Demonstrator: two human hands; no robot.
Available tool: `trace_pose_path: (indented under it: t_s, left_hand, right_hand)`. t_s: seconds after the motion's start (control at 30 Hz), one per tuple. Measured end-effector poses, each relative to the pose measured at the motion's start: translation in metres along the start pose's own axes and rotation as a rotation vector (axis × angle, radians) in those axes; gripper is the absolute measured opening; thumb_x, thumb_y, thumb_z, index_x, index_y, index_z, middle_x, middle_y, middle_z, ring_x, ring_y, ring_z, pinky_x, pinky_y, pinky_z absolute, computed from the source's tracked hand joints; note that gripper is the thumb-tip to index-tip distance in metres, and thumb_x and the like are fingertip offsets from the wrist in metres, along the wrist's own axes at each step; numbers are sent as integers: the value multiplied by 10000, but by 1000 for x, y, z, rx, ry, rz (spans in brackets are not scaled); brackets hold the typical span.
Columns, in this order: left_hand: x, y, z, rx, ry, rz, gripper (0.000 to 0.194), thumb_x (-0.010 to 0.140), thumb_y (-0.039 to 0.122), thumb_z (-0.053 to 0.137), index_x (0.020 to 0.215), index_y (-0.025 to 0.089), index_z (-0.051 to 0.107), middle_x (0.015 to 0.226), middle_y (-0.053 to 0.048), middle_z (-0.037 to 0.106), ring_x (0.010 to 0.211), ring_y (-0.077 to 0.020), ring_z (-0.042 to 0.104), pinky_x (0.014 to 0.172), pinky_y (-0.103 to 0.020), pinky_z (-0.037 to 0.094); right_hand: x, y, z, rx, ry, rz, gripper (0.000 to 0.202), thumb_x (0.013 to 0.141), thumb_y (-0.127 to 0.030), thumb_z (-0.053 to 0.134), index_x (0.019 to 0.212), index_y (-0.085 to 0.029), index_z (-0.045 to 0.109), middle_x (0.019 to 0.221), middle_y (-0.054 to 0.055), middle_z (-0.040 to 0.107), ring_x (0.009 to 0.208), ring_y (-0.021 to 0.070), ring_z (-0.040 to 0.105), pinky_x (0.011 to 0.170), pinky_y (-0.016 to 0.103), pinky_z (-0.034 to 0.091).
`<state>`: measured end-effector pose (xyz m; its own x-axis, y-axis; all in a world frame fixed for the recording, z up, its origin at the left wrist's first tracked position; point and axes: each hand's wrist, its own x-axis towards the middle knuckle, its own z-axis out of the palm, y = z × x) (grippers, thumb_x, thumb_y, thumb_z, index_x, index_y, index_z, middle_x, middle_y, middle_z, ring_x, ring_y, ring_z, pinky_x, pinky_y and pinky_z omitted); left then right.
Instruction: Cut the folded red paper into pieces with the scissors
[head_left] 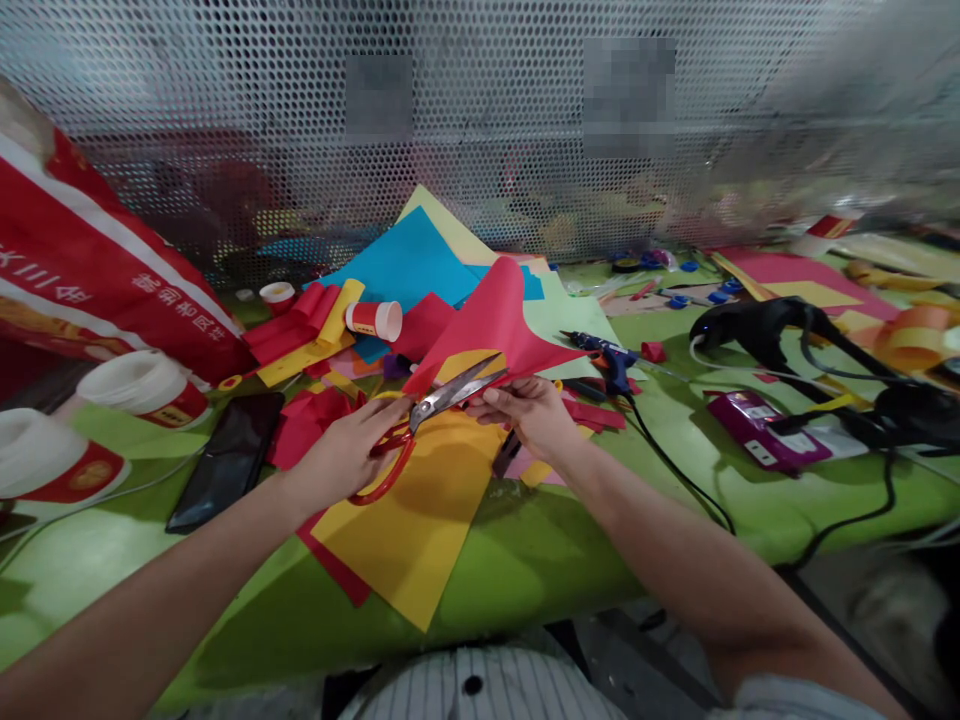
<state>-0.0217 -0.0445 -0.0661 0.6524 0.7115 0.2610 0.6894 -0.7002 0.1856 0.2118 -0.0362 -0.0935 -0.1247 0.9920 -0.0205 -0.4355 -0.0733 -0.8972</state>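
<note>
So the person has scissors (448, 396) with red handles in the left hand (367, 435), fingers curled around the grips, so that hand is pretty much closed. The blades are a little apart and angle up to the right, right up against a curved red sheet (491, 315). Can't really tell whether the left fingertips touch the paper too. The right hand (529, 412) is pinched shut on the lower edge of that same sheet, thumb and fingers together, just beside the blade tips. The sheet itself is held up over the middle of the bench (525, 580), bulging upward between and behind the two hands.

Under the hands there's a yellow-orange sheet (420, 530) lying near the front edge, with a bit of red poking out at its left. Behind the raised sheet it's a pile of colored paper, with a blue sheet (412, 255) and a pale green one (566, 320). A small paper cup (375, 320) lies tipped on its side left of the red sheet. Over on the left, a dark phone (226, 462) sits beside some white-and-red cups (142, 385). On the right are a blue-and-black glue gun (611, 360) and a purple power strip (765, 432).
</note>
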Motion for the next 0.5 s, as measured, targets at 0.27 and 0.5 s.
trace_pose_path:
  t_s: [0.27, 0.5]
  left_hand:
    - [-9, -8, -6, -82, -80, -101, 437, 819, 217, 410, 1238, 131, 502, 1099, -143, 640, 956, -214, 633, 809, -324, 513]
    - [-21, -19, -29, -355, -18, -119, 341, 759, 384, 517, 987, 203, 694, 971, -100, 717, 849, -236, 682, 705, -314, 549]
  right_hand:
    - [4, -4, -1, 22, 33, 34, 323, 418, -392, 836, 588, -156, 695, 558, 36, 696, 481, 134, 652, 478, 201, 539]
    - [11, 0, -14, -87, -61, -1, 305, 509, -408, 801, 612, -140, 699, 589, 65, 703, 532, 148, 664, 540, 236, 549]
